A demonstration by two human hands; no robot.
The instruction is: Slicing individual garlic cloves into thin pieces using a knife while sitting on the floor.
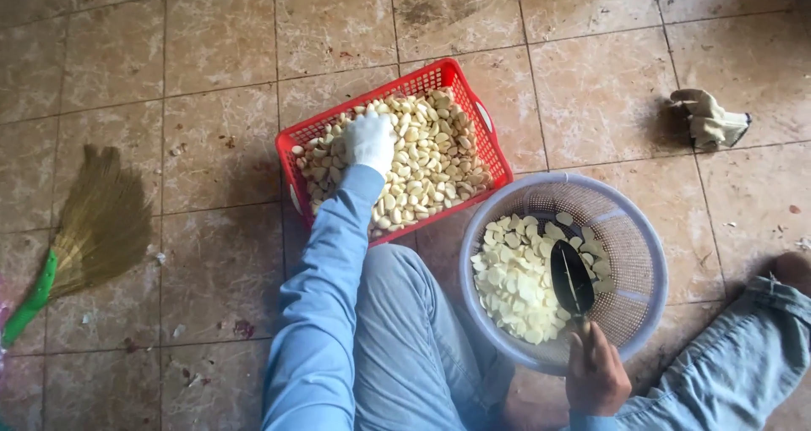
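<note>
My left hand (372,141), in a white glove, reaches into a red plastic basket (485,140) and rests on the pile of peeled garlic cloves (431,165) that fills it. Whether it grips a clove is hidden. My right hand (596,374) is bare and closed around the handle of a knife, its dark blade (571,277) lying over cut garlic pieces (515,279). Those pieces sit in a round pale lavender strainer basket (635,228) on the floor between my legs.
A straw broom with a green handle (84,237) lies on the tiled floor at the left. A crumpled glove (708,120) lies at the far right. My legs in grey trousers (405,346) spread along the bottom. Small scraps dot the tiles.
</note>
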